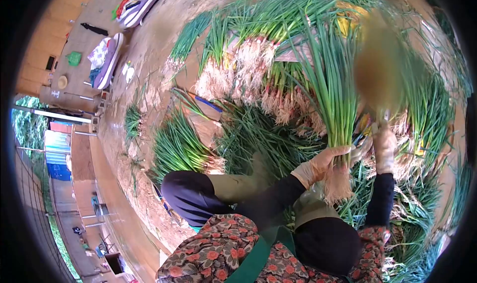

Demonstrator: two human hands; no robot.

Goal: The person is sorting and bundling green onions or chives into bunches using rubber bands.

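My left hand (pixel 318 167), in a pale glove, is closed around a bunch of green onions (pixel 338 99) just above the roots. The bunch stands upright, leaves up, with its pale roots (pixel 338 184) hanging below the fingers. To the right, my right hand (pixel 384 146), also gloved, is raised with its fingers closed. Whatever it may hold is hidden by a brown blurred spot over the view. Cut-off green leaves (pixel 268 134) lie heaped in front of my knees.
Several onion bundles with roots (pixel 253 54) lie beyond my hands. Another green onion pile (pixel 179 146) lies by my left knee, and more onions (pixel 430 104) lie at right. A yellow wrapping (pixel 350 17) shows among the leaves. Purple-soled shoes (pixel 112 59) stand at far left.
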